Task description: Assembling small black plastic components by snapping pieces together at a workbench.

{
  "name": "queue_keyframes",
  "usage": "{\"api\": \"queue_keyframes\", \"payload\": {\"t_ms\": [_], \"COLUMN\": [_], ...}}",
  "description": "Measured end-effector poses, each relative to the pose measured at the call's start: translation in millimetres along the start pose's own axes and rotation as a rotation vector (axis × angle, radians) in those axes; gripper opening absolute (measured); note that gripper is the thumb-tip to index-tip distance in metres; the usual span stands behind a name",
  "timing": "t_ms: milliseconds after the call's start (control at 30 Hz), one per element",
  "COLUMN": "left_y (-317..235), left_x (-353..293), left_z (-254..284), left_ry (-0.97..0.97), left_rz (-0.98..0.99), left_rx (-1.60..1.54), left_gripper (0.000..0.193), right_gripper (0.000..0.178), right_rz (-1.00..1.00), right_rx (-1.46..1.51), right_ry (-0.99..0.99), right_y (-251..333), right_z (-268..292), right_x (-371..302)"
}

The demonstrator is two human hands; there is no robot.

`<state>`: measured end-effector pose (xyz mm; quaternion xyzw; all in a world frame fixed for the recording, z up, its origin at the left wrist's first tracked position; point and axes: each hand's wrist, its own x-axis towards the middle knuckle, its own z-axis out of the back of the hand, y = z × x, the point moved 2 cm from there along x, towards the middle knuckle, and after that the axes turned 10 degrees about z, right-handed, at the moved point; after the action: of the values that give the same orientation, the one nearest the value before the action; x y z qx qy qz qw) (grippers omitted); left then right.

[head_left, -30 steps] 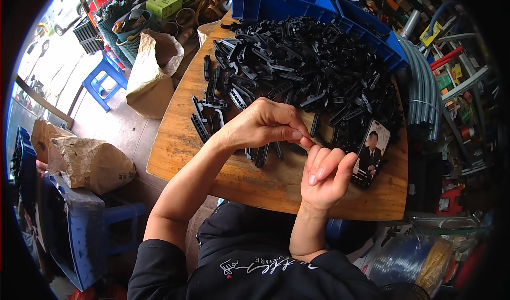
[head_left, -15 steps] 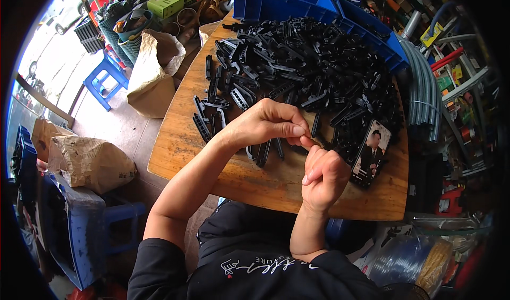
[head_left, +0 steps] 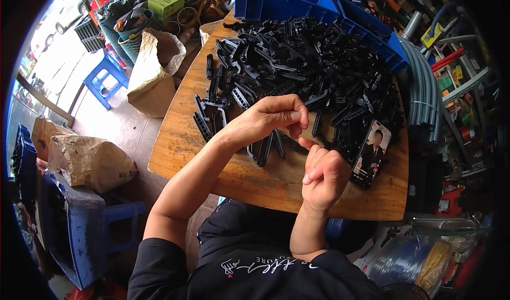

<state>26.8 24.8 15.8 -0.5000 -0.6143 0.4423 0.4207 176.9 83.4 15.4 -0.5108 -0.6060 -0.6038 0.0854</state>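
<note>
My left hand [head_left: 272,118] hangs over the near part of the wooden table [head_left: 239,186], its fingers curled and the thumb close to the index finger. Just to the right and nearer to me is my right hand [head_left: 325,175], bent inward in a loose fist with one fingertip pointing at the left hand. A small gap parts the two hands. Whatever either hand pinches is hidden or too small to make out. Beyond them spreads a big heap of black plastic parts [head_left: 308,61], long and ribbed. Several loose parts [head_left: 264,148] lie under my left hand.
A phone [head_left: 372,154] showing a person in a suit leans at the heap's right edge. Blue bins [head_left: 284,2] line the table's far side. Grey hoses [head_left: 422,95] hang at the right. Paper bags [head_left: 154,82] and a blue stool [head_left: 106,79] stand to the left.
The fingertips of both hands were together; now my left hand has drawn slightly up and left, away from the right. My right hand has hardly moved.
</note>
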Motion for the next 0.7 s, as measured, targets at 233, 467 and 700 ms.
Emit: {"api": "queue_keyframes", "payload": {"t_ms": [233, 467, 700], "left_y": [-1.5, -11.1, -25.8], "left_x": [-1.2, -3.5, -106.4], "left_z": [1.1, 2.6, 180.6], "left_ry": [-0.021, -0.176, -1.401], "left_rz": [-0.027, 0.012, -0.420], "left_rx": [0.028, 0.076, 0.429], "left_gripper": [0.014, 0.017, 0.035], "right_gripper": [0.047, 0.046, 0.054], "right_rz": [-0.004, -0.032, 0.370], "right_rx": [0.014, 0.025, 0.724], "right_ry": [0.022, 0.031, 0.251], "right_y": [0.2, 3.1, 72.9], "right_z": [-2.1, 0.1, -21.2], "right_x": [-0.7, -1.6, 16.7]}}
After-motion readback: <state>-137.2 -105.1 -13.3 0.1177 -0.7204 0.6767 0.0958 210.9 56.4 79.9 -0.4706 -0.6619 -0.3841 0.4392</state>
